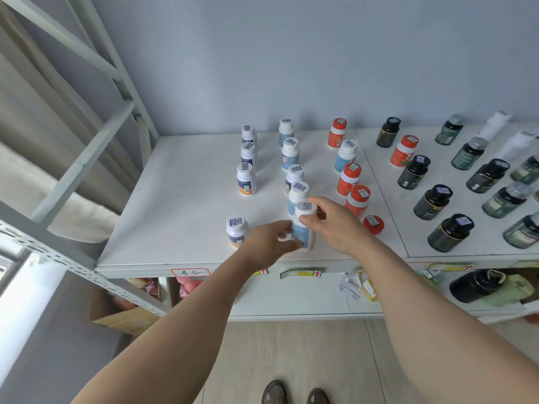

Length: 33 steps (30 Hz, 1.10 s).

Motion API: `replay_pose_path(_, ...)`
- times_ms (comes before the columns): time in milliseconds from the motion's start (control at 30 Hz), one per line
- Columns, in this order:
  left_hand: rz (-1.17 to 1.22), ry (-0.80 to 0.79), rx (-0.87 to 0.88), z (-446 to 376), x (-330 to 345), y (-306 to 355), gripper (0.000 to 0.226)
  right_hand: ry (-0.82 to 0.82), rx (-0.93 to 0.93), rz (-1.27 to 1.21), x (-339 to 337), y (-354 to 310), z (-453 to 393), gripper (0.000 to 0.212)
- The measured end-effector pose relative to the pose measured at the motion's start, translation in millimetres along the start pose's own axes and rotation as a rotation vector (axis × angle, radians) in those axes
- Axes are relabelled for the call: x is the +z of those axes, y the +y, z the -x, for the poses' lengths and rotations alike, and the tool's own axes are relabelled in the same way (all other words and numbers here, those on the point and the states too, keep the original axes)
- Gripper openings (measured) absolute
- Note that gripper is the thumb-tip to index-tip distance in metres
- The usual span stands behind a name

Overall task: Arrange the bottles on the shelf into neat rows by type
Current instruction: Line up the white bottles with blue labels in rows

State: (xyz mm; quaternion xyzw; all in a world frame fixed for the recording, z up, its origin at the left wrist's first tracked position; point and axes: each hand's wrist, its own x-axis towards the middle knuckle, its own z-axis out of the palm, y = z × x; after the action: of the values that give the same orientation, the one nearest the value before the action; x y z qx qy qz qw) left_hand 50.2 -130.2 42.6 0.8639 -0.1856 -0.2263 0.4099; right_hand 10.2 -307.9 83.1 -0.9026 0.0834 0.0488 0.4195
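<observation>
We hold the blue-label bottle (303,228) upright between both hands, at the near end of its row.

Our right hand (335,225) grips it at the cap and shoulder, and our left hand (269,243) pinches the lower body, so both hands are closed on the same bottle. Its long axis stands vertical. The row of blue-label bottles (291,154) runs straight away from our hands, just behind it, and the right hand is nearer to this row.

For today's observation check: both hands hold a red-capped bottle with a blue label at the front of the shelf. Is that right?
Not quite. The head view shows both the left hand and the right hand on a blue-label bottle with a white cap, at the front of the shelf.
</observation>
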Motion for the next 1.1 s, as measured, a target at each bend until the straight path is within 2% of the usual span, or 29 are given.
replay_pose_path(133,-0.452,0.083,0.097,3.8,-5.2,1.4,0.053,-0.051,0.01,-0.009,6.2,4.8,0.5,0.048)
replay_pose_path(267,-0.606,0.057,0.157,4.8,-9.3,0.5,0.051,-0.089,0.018,-0.028,13.9,11.2,-0.4,0.049)
replay_pose_path(467,-0.562,0.057,0.181,2.4,-21.3,4.5,0.048,-0.13,0.062,-0.107,13.0,13.3,-2.3,0.052)
replay_pose_path(600,-0.591,0.135,0.237,-9.9,-45.5,24.0,0.047,-0.028,0.045,-0.182,-4.8,-2.0,-18.3,0.051)
replay_pose_path(733,-0.609,0.157,0.208,-27.6,-64.5,37.3,0.049,0.07,0.03,-0.021,-20.1,-16.9,-40.6,0.051)
replay_pose_path(933,-0.631,0.004,0.075,-61.4,-67.8,33.0,0.056,-0.058,0.068,0.121,-16.2,-17.8,-70.5,0.06)
replay_pose_path(1100,-0.437,-0.133,-0.049,-80.0,-65.4,25.7,0.066,-0.051,0.046,0.09,-17.4,-7.8,-83.7,0.051)
